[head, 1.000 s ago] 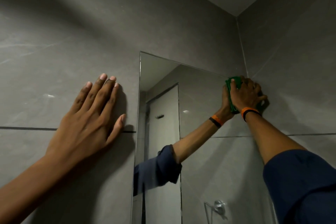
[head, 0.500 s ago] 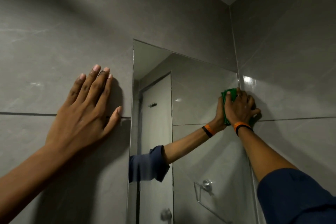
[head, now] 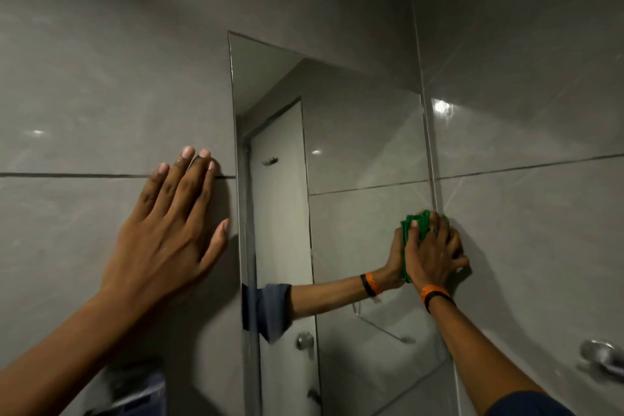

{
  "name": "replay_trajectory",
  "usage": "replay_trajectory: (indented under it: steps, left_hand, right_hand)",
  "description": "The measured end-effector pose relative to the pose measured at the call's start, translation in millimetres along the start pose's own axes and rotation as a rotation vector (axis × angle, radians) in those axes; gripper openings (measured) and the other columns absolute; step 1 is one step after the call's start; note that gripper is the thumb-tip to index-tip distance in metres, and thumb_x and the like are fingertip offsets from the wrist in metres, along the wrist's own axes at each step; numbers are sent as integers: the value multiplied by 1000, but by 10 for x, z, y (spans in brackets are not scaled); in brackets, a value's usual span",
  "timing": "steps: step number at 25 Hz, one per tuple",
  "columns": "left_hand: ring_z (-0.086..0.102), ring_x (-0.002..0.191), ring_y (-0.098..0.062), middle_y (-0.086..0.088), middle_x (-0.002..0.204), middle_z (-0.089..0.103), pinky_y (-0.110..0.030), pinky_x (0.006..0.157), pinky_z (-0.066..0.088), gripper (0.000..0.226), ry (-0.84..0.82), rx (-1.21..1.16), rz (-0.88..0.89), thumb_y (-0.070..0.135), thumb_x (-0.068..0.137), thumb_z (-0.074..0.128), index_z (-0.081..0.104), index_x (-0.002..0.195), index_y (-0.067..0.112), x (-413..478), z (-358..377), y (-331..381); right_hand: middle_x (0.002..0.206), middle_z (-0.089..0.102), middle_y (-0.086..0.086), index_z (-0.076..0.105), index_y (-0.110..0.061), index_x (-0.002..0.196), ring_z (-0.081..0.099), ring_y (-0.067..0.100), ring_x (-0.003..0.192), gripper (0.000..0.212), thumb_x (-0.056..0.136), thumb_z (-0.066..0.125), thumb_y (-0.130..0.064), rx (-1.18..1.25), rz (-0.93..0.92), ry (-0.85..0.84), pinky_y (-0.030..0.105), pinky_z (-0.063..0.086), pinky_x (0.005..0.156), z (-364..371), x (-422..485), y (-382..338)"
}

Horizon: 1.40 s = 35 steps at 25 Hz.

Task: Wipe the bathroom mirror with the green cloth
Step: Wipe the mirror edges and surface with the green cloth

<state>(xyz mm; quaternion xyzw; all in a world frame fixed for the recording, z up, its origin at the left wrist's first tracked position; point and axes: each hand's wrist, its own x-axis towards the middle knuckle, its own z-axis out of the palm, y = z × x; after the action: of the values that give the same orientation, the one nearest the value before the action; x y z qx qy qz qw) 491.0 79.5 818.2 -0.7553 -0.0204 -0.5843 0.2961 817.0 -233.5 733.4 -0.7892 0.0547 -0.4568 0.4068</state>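
Mirror right edge: right hand presses green cloth.

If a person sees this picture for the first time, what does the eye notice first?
First, the green cloth, pressed by the right hand against the mirror's right edge, near the wall corner. Then the left hand, spread flat on the grey tiled wall just left of the mirror.

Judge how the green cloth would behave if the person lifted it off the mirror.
The cloth is bunched into folds under the right hand, so it is probably soft and would flop. It is small enough for one hand to cover most of it, so it is likely light. It should not roll or break.
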Motion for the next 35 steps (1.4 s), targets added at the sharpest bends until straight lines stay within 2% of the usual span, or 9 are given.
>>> replay_trajectory:
  steps: [2, 7, 14, 19, 24, 28, 31, 35]
  left_hand:
    - [3, 157, -31, -22, 168, 11, -51, 128, 9, 80, -26, -10, -5, 51, 99, 22, 13, 157, -3, -98, -16, 67]
    - [-1, 157, -30, -21, 169, 7, -51, 128, 8, 79, -54, -39, 11, 51, 100, 21, 8, 158, -1, -279, -9, 173]
    - [-6, 157, -27, -19, 169, 2, -49, 128, 4, 79, -41, -90, 7, 53, 101, 19, 4, 158, 1, -311, 12, 175]
    - [-6, 157, -28, -20, 169, 2, -50, 128, 5, 78, -24, -79, 5, 52, 101, 18, 3, 158, 0, -322, 45, 179]
    - [-7, 157, -28, -19, 169, 0, -48, 129, 2, 78, -32, -70, -1, 51, 101, 17, 1, 158, 1, -316, 58, 185]
    - [-4, 157, -29, -19, 169, 1, -46, 129, 2, 77, -38, -89, -3, 51, 101, 19, 2, 158, 1, -313, 47, 203]
    - [-2, 157, -29, -19, 169, 3, -47, 129, 4, 77, -44, -108, -13, 49, 102, 21, 4, 158, 1, -333, 23, 214]
    - [2, 157, -30, -21, 169, 8, -45, 129, 4, 74, -52, -151, -9, 46, 103, 25, 7, 158, 1, -347, -29, 207]
  right_hand:
    - [165, 33, 7, 31, -20, 158, 30, 36, 147, 67, 102, 24, -55, -8, 47, -36, 71, 25, 109, 43, -307, 191]
    - [164, 35, 8, 33, -19, 157, 31, 37, 145, 58, 106, 37, -47, 7, 196, -65, 70, 25, 111, 140, -870, 553]
    - [164, 34, 8, 33, -18, 158, 29, 34, 148, 60, 107, 35, -49, 43, 386, -109, 71, 20, 114, 254, -1381, 866]
    - [162, 37, 11, 37, -15, 156, 30, 35, 147, 61, 106, 32, -50, 61, 420, -120, 73, 19, 114, 300, -1676, 919]
    - [158, 44, 15, 42, -11, 153, 37, 39, 143, 80, 94, 16, -60, 107, 334, -95, 65, 24, 111, 247, -2112, 789]
    - [158, 44, 14, 40, -14, 154, 42, 39, 139, 71, 98, 25, -55, 86, 162, -103, 57, 34, 105, 261, -2635, 626]
    - [158, 44, 13, 39, -15, 155, 45, 38, 136, 69, 99, 28, -54, 75, 75, -105, 53, 35, 103, 248, -3011, 464]
    - [160, 39, 12, 37, -13, 156, 41, 38, 139, 71, 101, 25, -56, 39, -66, -93, 55, 34, 104, 167, -3422, 256]
